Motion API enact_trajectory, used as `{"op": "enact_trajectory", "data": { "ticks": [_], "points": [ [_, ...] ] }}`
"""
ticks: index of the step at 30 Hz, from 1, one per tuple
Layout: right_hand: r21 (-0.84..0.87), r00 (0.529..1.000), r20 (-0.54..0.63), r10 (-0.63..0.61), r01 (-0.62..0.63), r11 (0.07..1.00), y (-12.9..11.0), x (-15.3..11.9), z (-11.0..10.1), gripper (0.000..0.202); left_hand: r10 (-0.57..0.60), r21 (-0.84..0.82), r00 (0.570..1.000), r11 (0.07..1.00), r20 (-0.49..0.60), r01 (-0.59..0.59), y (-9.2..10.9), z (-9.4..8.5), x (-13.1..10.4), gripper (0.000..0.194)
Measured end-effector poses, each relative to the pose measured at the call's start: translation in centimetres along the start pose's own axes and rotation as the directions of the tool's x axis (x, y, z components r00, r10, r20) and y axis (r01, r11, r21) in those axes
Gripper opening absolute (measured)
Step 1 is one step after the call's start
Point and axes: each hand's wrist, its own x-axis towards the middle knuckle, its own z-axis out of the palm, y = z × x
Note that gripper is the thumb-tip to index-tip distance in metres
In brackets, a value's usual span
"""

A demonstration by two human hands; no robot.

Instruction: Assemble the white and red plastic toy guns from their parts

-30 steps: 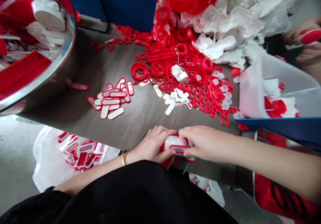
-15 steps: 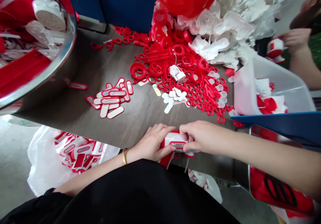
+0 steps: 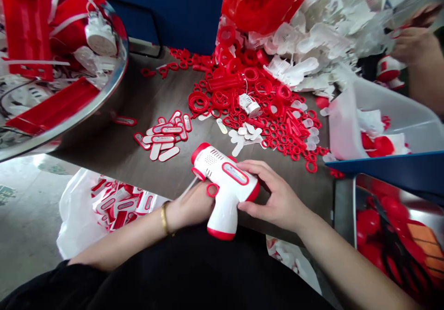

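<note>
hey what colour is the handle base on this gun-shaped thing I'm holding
The handle base is red; it shows best in the head view.

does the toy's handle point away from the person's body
No, the handle of the white-and-red toy points toward the person's black clothing.

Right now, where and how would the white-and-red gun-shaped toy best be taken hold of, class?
Probably by the handle of the gun-shaped toy, from the near right side: it juts toward the wearer, and its lower right edge looks bare. The right hand holds the rear end, while the left hand has its fingers hidden behind the toy.
</note>
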Motion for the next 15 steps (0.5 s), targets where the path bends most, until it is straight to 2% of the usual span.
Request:
{"op": "enact_trajectory", "data": {
  "ticks": [2,3,4,5,6,7,8,9,11,13,15],
  "points": [
    [-0.107,0.997,0.019,-0.079,0.08,0.991,1.3,0.0,0.0,0.061,-0.043,0.066,0.981,0.997,0.192,0.03,0.7,-2.3,-1.5,0.017],
    [-0.134,0.995,0.03,-0.1,0.103,0.986,2.2,-0.1,-0.1,0.062,-0.09,0.12,0.936,0.991,0.339,0.052,1.3,-3.5,-2.2,0.017],
    [-0.153,0.993,0.039,-0.113,0.118,0.981,3.0,-0.2,-0.2,0.062,-0.128,0.159,0.908,0.985,0.399,0.069,1.8,-4.4,-2.7,0.019],
    [-0.162,0.992,0.047,-0.115,0.121,0.979,3.8,-0.3,-0.2,0.063,-0.139,0.204,0.918,0.977,0.371,0.065,2.4,-5.1,-2.9,0.022],
    [-0.162,0.993,0.051,-0.107,0.114,0.98,4.5,-0.3,-0.2,0.064,-0.123,0.264,0.952,0.963,0.279,0.047,2.9,-5.4,-2.8,0.023],
    [-0.163,0.994,0.055,-0.094,0.102,0.981,4.9,-0.3,-0.2,0.066,-0.069,0.335,0.989,0.942,0.133,0.021,3.2,-5.3,-2.3,0.027],
    [-0.167,0.995,0.054,-0.083,0.091,0.982,5.1,-0.3,-0.1,0.068,0.007,0.417,1.0,0.909,-0.003,-0.006,3.3,-5.1,-1.5,0.039],
    [-0.174,0.996,0.047,-0.076,0.083,0.981,5.0,-0.3,0.1,0.07,0.077,0.502,0.993,0.865,-0.087,-0.024,3.4,-4.6,-0.5,0.055],
    [-0.195,0.996,0.025,-0.084,0.087,0.977,4.1,-0.4,0.4,0.072,0.102,0.614,0.991,0.788,-0.087,-0.027,3.1,-3.7,1.4,0.074],
    [-0.211,0.994,-0.002,-0.106,0.103,0.972,2.7,-0.9,0.6,0.072,0.022,0.643,1.0,0.766,-0.006,-0.013,3.0,-3.4,2.6,0.075],
    [-0.175,0.99,-0.043,-0.133,0.124,0.977,1.7,-1.8,0.8,0.073,-0.034,0.614,0.996,0.789,0.08,-0.022,3.1,-3.7,2.4,0.072]
  ]
}}
